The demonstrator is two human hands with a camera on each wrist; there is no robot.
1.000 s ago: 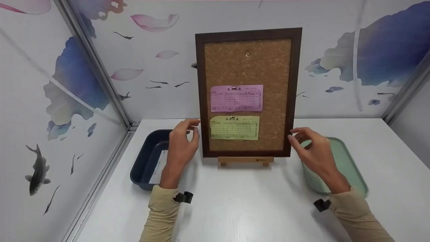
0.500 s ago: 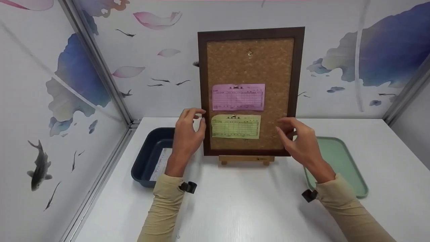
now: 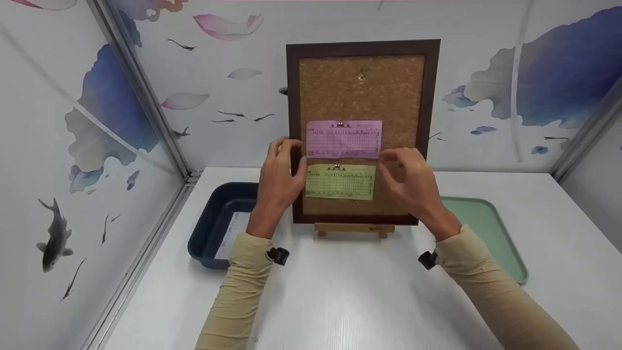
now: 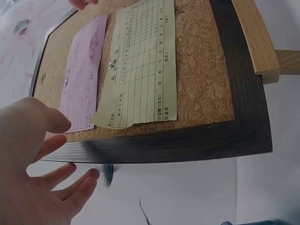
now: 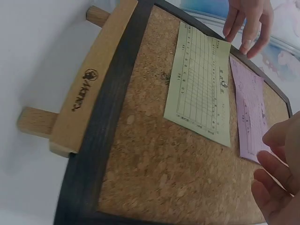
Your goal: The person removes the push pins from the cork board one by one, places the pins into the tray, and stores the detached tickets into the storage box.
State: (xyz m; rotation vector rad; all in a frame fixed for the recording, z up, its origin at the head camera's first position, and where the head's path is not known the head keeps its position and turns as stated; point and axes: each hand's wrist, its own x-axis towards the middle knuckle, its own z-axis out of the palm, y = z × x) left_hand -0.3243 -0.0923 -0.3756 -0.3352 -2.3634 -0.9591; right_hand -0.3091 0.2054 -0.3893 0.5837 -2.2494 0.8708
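A cork board (image 3: pixel 335 97) in a dark wooden frame stands upright on a small wooden easel (image 3: pixel 354 227). Pinned to it are a pink printed form slip (image 3: pixel 344 141) and, below that, a yellow-green one (image 3: pixel 340 183). Each slip has a push pin at its top edge. My left hand (image 3: pixel 279 182) is at the frame's left side, thumb near the pink slip's lower left corner in the left wrist view (image 4: pixel 77 124). My right hand (image 3: pixel 413 182) is over the board, its bent fingertips right at the pink slip's lower right corner. Neither hand grips a slip.
A dark blue bin (image 3: pixel 201 243) with white printed paper (image 3: pixel 233 233) inside stands left of the board. On the right lies a light green tray (image 3: pixel 491 233), partly behind the right arm. Another clear pin (image 3: pixel 360 76) sits high on the cork. Patterned white walls enclose the table.
Both hands have risen from the frame's lower sides to the pink slip's height. The right hand has moved left, in over the board. The slips have stayed in place.
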